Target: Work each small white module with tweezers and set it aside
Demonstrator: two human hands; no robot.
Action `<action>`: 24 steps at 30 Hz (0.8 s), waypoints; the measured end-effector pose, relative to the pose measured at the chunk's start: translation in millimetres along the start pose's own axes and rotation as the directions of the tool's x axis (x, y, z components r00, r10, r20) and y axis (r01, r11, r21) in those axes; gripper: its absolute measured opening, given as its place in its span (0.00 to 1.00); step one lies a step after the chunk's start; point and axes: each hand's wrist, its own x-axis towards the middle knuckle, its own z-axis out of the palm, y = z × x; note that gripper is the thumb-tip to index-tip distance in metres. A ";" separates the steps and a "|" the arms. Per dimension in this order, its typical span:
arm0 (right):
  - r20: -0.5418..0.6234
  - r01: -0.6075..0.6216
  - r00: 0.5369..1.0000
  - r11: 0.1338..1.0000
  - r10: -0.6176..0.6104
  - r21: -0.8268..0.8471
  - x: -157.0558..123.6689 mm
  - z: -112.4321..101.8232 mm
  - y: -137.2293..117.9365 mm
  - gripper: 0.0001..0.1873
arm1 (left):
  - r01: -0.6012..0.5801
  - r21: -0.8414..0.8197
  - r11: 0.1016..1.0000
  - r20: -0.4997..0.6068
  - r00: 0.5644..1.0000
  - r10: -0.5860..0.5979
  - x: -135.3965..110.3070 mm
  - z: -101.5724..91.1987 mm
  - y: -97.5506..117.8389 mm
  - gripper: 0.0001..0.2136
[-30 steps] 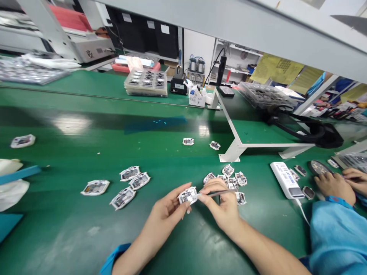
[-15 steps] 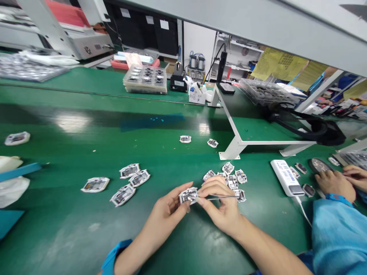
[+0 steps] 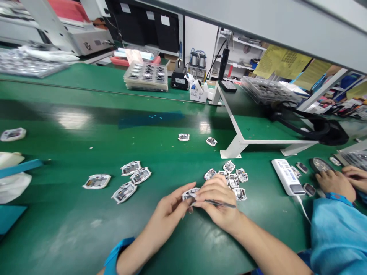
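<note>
Between the thumb and fingers of my left hand (image 3: 171, 208) is a small white-framed device housing (image 3: 187, 193) with electronic parts inside. My right hand (image 3: 219, 200) pinches metal tweezers (image 3: 219, 203), their tip at the housing; the fingers hide part of it. Just beyond my right hand lies a cluster of similar housings (image 3: 233, 180). Several more lie left of my hands, among them a group (image 3: 124, 191) and a single one (image 3: 96, 181). Two others (image 3: 184, 137) rest farther back on the green table (image 3: 71, 229).
A white-legged raised shelf (image 3: 233, 147) stands at the right, with a black strapped item (image 3: 315, 128) on it. A white power bank (image 3: 286, 177) with a cable lies near a co-worker's hands (image 3: 335, 185). Stacked clear trays (image 3: 146, 78) sit at the back.
My right hand has turned over the housing, and the tweezers now slope down to the right. The housing is more covered by my fingers. The view has shifted slightly.
</note>
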 end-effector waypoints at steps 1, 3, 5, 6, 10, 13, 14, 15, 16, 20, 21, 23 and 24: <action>0.008 0.011 1.000 1.000 -0.011 -0.006 -0.1 0.2 -0.2 0.04 | -0.002 0.007 1.000 -0.016 1.000 0.002 0.1 0.1 -0.2 0.22; 0.013 0.017 1.000 1.000 -0.017 -0.001 -0.5 0.5 -0.4 0.04 | 0.003 0.001 1.000 -0.044 0.999 -0.003 0.5 0.5 -0.5 0.21; -0.016 -0.028 0.999 0.999 0.028 0.030 -1.2 0.9 0.0 0.03 | 0.011 -0.021 1.000 -0.063 0.998 -0.012 1.2 0.8 0.2 0.21; -0.043 -0.074 0.996 0.996 0.076 0.059 -1.8 1.0 0.4 0.03 | 0.017 -0.028 0.999 -0.070 0.997 -0.019 1.4 0.8 1.0 0.21; -0.081 -0.299 0.944 0.933 0.320 0.201 -4.0 0.9 2.5 0.01 | 0.031 -0.021 0.999 -0.086 0.996 -0.033 1.1 -0.2 5.3 0.21; -0.036 -0.415 0.899 0.876 0.436 0.247 -3.4 0.7 3.4 0.01 | 0.030 -0.015 0.999 -0.068 0.997 -0.031 0.3 -1.2 6.8 0.21; -0.023 -0.446 0.884 0.857 0.466 0.258 -2.6 0.8 3.6 0.01 | 0.031 -0.018 0.999 -0.061 0.998 -0.032 0.1 -1.4 6.8 0.21; -0.010 -0.474 0.869 0.838 0.494 0.270 -1.6 0.9 3.7 0.02 | 0.036 -0.025 0.999 -0.054 0.998 -0.037 -0.1 -1.5 6.8 0.21; 0.003 -0.500 0.854 0.818 0.521 0.284 -0.5 1.0 3.9 0.03 | 0.040 -0.036 0.999 -0.051 0.998 -0.042 -0.1 -1.5 6.8 0.20; 0.030 -0.575 0.796 0.741 0.604 0.347 2.9 1.1 5.1 0.06 | 0.061 -0.091 0.994 -0.068 0.995 -0.068 -0.1 -0.1 9.8 0.20; 0.025 -0.577 0.791 0.733 0.611 0.360 3.2 0.9 5.3 0.06 | 0.070 -0.093 0.993 -0.074 0.994 -0.077 0.0 0.3 11.1 0.20; -0.001 -0.566 0.792 0.734 0.611 0.375 3.0 0.2 5.3 0.06 | 0.087 -0.076 0.993 -0.083 0.992 -0.094 0.4 0.9 13.7 0.20; -0.015 -0.558 0.795 0.741 0.607 0.373 2.8 -0.1 5.1 0.05 | 0.093 -0.063 0.994 -0.085 0.992 -0.098 0.6 1.2 14.6 0.20</action>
